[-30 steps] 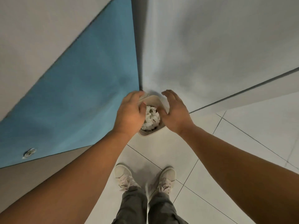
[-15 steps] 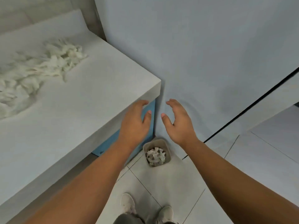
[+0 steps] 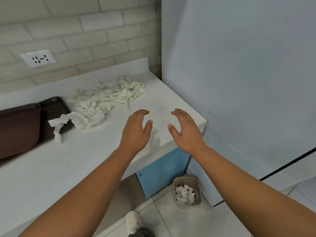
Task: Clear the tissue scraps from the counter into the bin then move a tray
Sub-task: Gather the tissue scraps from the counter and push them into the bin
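The left hand (image 3: 135, 132) and right hand (image 3: 186, 132) hover over the near right corner of the surface (image 3: 51, 168), each grip spread and empty. The tissue scraps (image 3: 109, 98) lie heaped farther left, one strip draped over the dark tray (image 3: 20, 129). The bin (image 3: 185, 178), partly filled with scraps, stands on the floor below that corner, beside a blue cabinet panel (image 3: 162, 170)

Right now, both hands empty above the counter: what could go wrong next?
1. The tissue scraps are loose shreds; a two-handed scoop may shed some onto the floor before reaching the bin.
2. The bin is small and already holds scraps, so it may overflow.
3. One tissue drapes over a tray; it may get missed.
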`<state>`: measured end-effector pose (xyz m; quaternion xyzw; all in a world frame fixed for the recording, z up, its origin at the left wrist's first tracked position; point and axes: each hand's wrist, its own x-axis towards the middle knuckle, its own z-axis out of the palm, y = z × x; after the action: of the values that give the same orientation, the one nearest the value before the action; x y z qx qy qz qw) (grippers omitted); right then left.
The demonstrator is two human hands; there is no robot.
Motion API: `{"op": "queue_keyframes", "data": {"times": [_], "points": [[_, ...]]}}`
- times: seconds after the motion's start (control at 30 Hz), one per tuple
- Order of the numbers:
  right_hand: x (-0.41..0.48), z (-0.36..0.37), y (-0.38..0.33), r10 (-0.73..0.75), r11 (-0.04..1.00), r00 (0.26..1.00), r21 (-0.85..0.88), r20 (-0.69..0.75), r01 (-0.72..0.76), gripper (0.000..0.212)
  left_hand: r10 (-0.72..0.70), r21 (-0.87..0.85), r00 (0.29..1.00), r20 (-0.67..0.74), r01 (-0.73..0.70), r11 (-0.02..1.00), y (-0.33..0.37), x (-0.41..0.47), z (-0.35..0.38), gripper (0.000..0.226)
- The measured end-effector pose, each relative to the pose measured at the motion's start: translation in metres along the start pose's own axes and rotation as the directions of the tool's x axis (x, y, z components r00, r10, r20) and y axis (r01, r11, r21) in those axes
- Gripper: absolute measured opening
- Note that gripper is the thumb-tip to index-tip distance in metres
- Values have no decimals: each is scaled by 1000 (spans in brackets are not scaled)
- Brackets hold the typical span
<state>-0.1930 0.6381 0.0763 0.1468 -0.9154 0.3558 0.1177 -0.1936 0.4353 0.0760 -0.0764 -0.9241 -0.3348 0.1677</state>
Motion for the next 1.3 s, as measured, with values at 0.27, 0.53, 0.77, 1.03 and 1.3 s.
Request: {"op": "queue_keyframes", "data": {"times": [0.27, 0.53, 0.77, 1.03, 1.3], "points": [[86, 90, -46, -80, 997, 986, 34, 149, 75, 47, -113, 60, 991, -74, 118, 991, -120, 37, -65, 34], [160, 202, -104, -230, 973, 921, 45, 315, 228, 44, -248, 249, 965, -86, 262, 932, -255, 50, -141, 33], [181, 288, -143, -329, 917, 804, -35, 495, 397, 58, -338, 264, 932, -134, 362, 894, -308, 44, -173, 31], [181, 330, -142, -300, 912, 767, -65, 567, 405, 44, -392, 222, 897, -205, 433, 874, -322, 29, -190, 30], [212, 295, -172, -312, 941, 916, 219, 253, 260, 25, -425, 176, 872, -242, 471, 865, -319, 19, -189, 28]]}}
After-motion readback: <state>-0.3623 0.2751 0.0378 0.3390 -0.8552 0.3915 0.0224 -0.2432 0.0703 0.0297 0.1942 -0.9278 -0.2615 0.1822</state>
